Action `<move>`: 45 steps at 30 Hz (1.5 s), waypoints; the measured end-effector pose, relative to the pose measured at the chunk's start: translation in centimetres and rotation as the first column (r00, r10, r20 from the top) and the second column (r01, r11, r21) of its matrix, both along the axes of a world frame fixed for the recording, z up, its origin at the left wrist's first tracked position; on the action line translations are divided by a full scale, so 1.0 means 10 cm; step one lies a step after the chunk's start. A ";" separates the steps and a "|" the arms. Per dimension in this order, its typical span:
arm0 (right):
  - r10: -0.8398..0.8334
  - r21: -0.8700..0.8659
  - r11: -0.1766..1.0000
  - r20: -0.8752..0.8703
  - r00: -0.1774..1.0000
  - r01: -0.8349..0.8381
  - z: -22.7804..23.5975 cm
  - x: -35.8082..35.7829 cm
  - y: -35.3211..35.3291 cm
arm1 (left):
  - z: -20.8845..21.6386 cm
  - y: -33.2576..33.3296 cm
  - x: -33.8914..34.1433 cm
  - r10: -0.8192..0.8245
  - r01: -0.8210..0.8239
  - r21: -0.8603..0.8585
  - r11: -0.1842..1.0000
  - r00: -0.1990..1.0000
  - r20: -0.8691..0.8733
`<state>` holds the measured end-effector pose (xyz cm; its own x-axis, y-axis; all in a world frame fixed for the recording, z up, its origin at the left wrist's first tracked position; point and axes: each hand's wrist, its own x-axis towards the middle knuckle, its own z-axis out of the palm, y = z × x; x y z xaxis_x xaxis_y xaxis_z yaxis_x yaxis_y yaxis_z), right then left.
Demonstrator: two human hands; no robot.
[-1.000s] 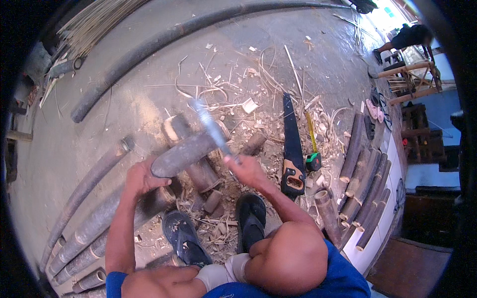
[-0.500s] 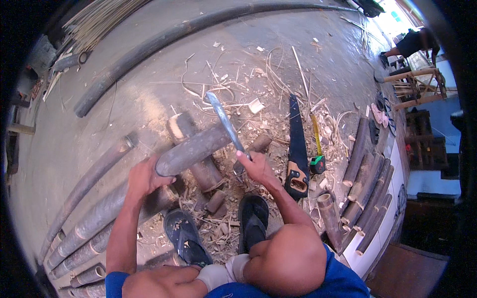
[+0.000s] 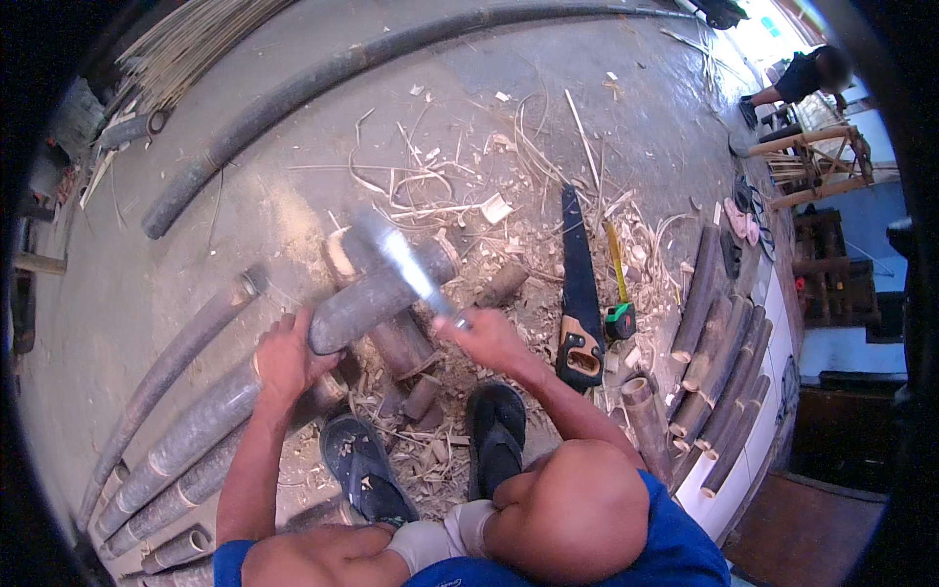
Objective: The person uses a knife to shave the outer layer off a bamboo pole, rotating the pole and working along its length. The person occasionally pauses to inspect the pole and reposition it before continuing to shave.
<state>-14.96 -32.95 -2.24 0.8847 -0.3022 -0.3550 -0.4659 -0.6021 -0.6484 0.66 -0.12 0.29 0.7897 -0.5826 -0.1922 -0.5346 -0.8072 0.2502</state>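
Note:
My left hand [image 3: 284, 354] is closed around a thick dark bamboo pole [image 3: 386, 296] that slants from the lower left up to the middle. The pole's far part rests across a short, thick log [image 3: 404, 347] lying crosswise on the ground. In my right hand [image 3: 486, 339] is the handle of a machete [image 3: 416, 272]. Its blade, blurred by motion, passes over the pole near its far end; whether it touches the bamboo I cannot tell.
A handsaw [image 3: 579, 284] and a tape measure [image 3: 620, 320] lie to the right among wood shavings. Several cut bamboo pieces [image 3: 719, 367] sit farther right. More poles [image 3: 176, 362] lie at left, and a long one [image 3: 323, 83] at the back. A person [image 3: 802, 78] is at the far right.
The machete has swung left and lower over the pole, with my right hand moving slightly left and down. My left hand keeps its grip on the bamboo pole.

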 end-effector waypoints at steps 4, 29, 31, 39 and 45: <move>-0.111 0.127 0.984 -0.121 0.987 0.126 0.01 0.05 -0.07 | 0.02 0.00 0.09 -0.022 0.020 -0.031 0.999 0.999 -0.043; -0.276 0.168 0.946 -0.043 0.960 0.279 -0.07 -0.03 -0.10 | 0.04 -0.05 0.43 0.001 -0.066 -0.138 0.988 0.906 -0.423; 0.072 0.113 0.992 -0.132 0.989 -0.057 -0.06 -0.03 -0.11 | 0.01 -0.03 0.45 0.014 -0.104 -0.142 0.984 0.850 -0.527; -0.316 -0.005 0.949 -0.005 0.949 0.316 0.02 -0.04 -0.02 | -0.02 -0.01 0.50 0.007 -0.138 -0.184 0.973 0.818 -0.575; -0.180 0.135 0.971 -0.117 0.977 0.195 -0.01 -0.04 -0.07 | -0.07 0.02 0.60 0.002 -0.174 -0.176 0.969 0.719 -0.695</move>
